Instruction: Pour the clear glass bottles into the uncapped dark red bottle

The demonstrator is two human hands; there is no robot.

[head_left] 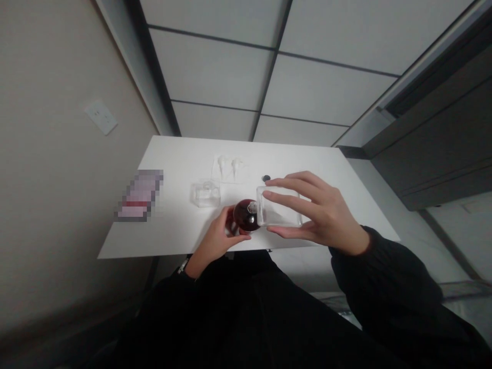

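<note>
My right hand (323,218) grips the clear square bottle (279,207) tipped sideways, its neck meeting the mouth of the dark red round bottle (246,216) that my left hand (219,238) clasps just beside it, steadying it on the white table (172,230).

Two hands are counted, the left hand (219,238) and the right hand (319,212), and three clear bottles: one bottle with dark red liquid (246,216), one empty square bottle (279,207) and one small clear bottle (206,193) standing apart on the one white table (172,230). Two small white funnels (229,165) are counted at the far side, together with one small black cap (266,178) and one blurred pink item (140,196). One wall socket (101,117) is seen on the wall.
</note>
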